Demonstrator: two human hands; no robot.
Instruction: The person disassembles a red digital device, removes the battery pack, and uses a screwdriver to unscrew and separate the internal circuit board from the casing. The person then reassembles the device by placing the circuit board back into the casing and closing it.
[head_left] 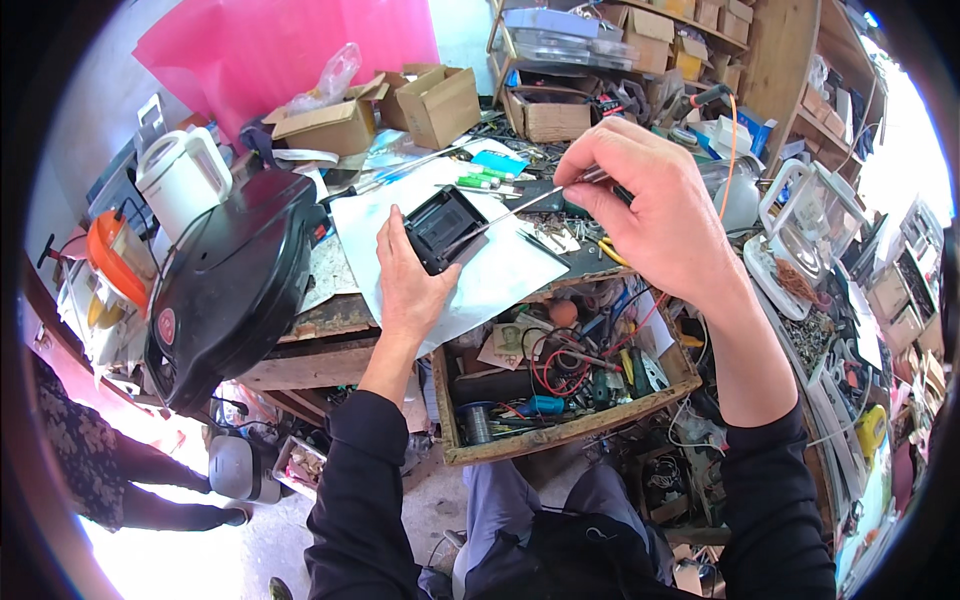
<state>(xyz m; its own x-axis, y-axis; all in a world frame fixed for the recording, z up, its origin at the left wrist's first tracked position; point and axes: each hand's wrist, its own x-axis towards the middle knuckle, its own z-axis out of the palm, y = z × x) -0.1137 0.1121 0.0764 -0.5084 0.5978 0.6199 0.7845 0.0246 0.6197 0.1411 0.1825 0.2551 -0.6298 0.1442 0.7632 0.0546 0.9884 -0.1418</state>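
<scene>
My left hand (412, 290) is closed on the edge of a black rectangular plastic housing (440, 225), its hollow side up, over a white sheet of paper (385, 250) on the bench. In my raised right hand (640, 195) I pinch a screwdriver (520, 207) with a long thin metal shaft; its handle is mostly hidden by my fingers. The shaft slants down to the left, and its tip is at the lower inside part of the housing. Several green batteries (485, 178) lie behind the housing.
An open wooden drawer (570, 432) of tools and wires juts out below the bench. A large black lid-like appliance part (240, 270) stands at left. Cardboard boxes (437, 108) are at the back, a clear-sided appliance (810, 215) at right. Another person's legs (150, 480) show lower left.
</scene>
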